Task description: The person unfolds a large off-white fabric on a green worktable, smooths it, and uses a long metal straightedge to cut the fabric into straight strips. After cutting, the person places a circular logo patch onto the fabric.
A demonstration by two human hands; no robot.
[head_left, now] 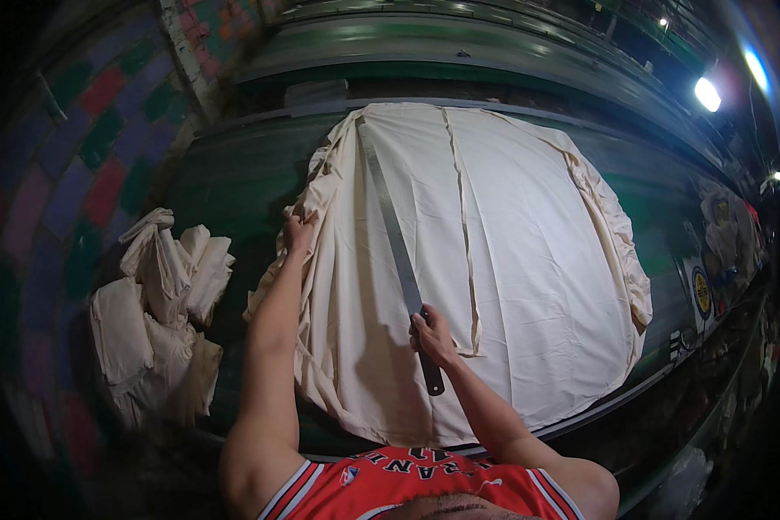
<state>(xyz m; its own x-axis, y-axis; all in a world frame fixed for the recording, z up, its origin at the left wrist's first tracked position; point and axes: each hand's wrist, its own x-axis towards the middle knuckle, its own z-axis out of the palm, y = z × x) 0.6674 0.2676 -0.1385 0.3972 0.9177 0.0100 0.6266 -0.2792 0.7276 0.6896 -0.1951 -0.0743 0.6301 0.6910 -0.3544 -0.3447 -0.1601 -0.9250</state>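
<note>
A large cream cloth (537,234) with gathered, ruffled side edges is spread out in front of me. On its left edge my left hand (298,234) is closed, gripping the bunched fabric. My right hand (433,336) is wrapped round the near part of a long, flat metal strip (392,221), which looks like a steel ruler. Its dark near end has a small hole and sticks out below my fingers. From there the strip runs away over the cloth, its far tip near the top left. A narrow cream strip (461,217) of fabric lies lengthwise along the cloth's middle.
Under the cloth is a long green table (225,178). A pile of folded cream cloth (160,316) lies at its left. Plastic bags (728,221) are heaped on the right. A painted brick wall (104,126) stands at the left; further long green tables (407,48) stretch behind.
</note>
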